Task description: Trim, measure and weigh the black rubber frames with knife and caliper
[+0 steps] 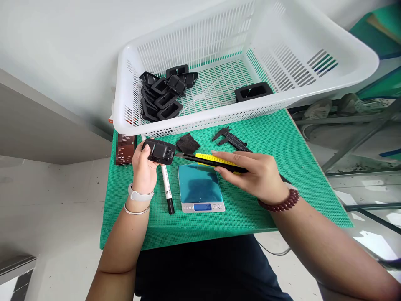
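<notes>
My left hand (pixel 145 165) grips a black plastic part (pixel 159 151), a rounded rectangular piece with a recessed middle, thumb on its face. In my right hand (pixel 250 173) is a yellow and black utility knife (pixel 219 161). Its blade points left and its tip is at the right end of the part; whether it touches cannot be made out. Below the knife lies a small digital scale (pixel 200 184) with a blue-green plate. A white marker (pixel 167 190) with a black cap rests between the scale and my left wrist.
Behind my hands stands a white plastic basket (pixel 200 113) holding several black parts (pixel 166 94), with another part (pixel 253 91) at its right. A black caliper (pixel 232 139) and a dark scrap of cloth (pixel 188 143) lie on the green mat (pixel 297 167). A phone (pixel 125 148) lies left.
</notes>
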